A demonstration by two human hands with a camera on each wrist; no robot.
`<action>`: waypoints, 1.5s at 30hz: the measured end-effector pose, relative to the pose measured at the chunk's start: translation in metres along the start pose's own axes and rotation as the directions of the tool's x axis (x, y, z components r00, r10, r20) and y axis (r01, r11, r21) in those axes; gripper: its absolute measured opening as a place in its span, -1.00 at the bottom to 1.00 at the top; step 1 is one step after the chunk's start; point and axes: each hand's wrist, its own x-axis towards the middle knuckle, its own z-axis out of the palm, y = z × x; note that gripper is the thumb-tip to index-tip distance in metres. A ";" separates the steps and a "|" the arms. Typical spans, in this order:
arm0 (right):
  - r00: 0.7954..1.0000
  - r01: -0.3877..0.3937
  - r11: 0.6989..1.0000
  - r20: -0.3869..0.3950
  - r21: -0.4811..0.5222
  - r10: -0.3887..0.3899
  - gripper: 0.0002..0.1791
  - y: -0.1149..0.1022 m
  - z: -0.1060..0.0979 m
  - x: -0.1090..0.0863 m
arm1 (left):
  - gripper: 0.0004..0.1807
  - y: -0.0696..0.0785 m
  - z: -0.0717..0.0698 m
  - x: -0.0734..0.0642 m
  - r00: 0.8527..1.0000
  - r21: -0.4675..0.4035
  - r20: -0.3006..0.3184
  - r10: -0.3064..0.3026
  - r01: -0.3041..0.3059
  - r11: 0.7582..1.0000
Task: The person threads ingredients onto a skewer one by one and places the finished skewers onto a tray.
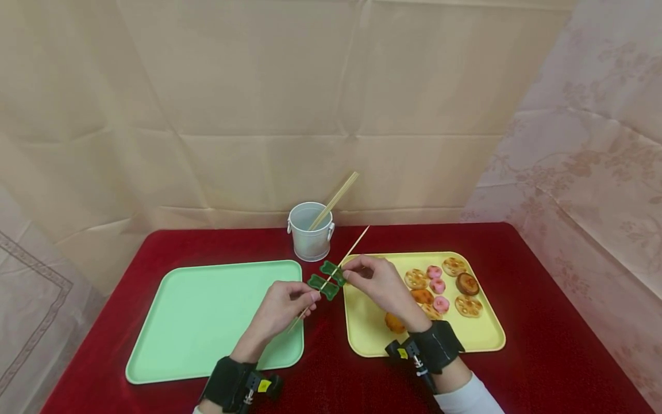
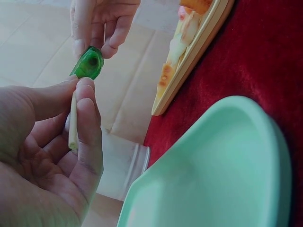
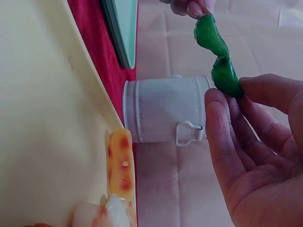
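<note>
A thin wooden skewer (image 1: pixel 358 240) slants up and away over the gap between two trays, with two green pepper pieces (image 1: pixel 323 287) threaded along it. My left hand (image 1: pixel 281 306) pinches the skewer between thumb and fingertips, just below the lower piece; in the left wrist view the skewer's blunt end (image 2: pixel 73 137) sticks out beneath those fingers. At the upper pepper piece (image 3: pixel 226 76), my right hand (image 1: pixel 381 286) grips its edge between thumb and fingers. Both pieces sit close together in the right wrist view, the lower one (image 3: pixel 209 35) right at the left fingertips.
A pale green tray (image 1: pixel 217 316) lies on the left of the red cloth (image 1: pixel 538 322). On the right, a yellow tray (image 1: pixel 369 333) bears pink pieces (image 1: pixel 437 286), browned slices (image 1: pixel 468 306) and orange-brown pieces (image 1: pixel 395 323). Behind stands a white bucket (image 1: pixel 312 244) with several skewers (image 1: pixel 338 195).
</note>
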 end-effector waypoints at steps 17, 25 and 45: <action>0.994 0.025 0.982 -0.099 -0.189 -0.045 -0.83 0.014 -0.020 0.009 | -0.82 0.000 -0.005 -0.002 0.998 0.011 -0.059 0.021 -0.020 1.000; 0.999 0.052 0.913 0.007 -0.404 -0.054 -0.83 0.018 -0.030 0.024 | -0.83 -0.005 -0.005 0.000 0.998 0.009 -0.064 0.000 0.001 1.000; 0.932 0.237 0.762 0.363 -0.603 -0.003 -0.84 0.026 -0.024 0.049 | -0.82 -0.004 -0.005 0.000 0.997 0.006 -0.070 0.013 -0.013 1.000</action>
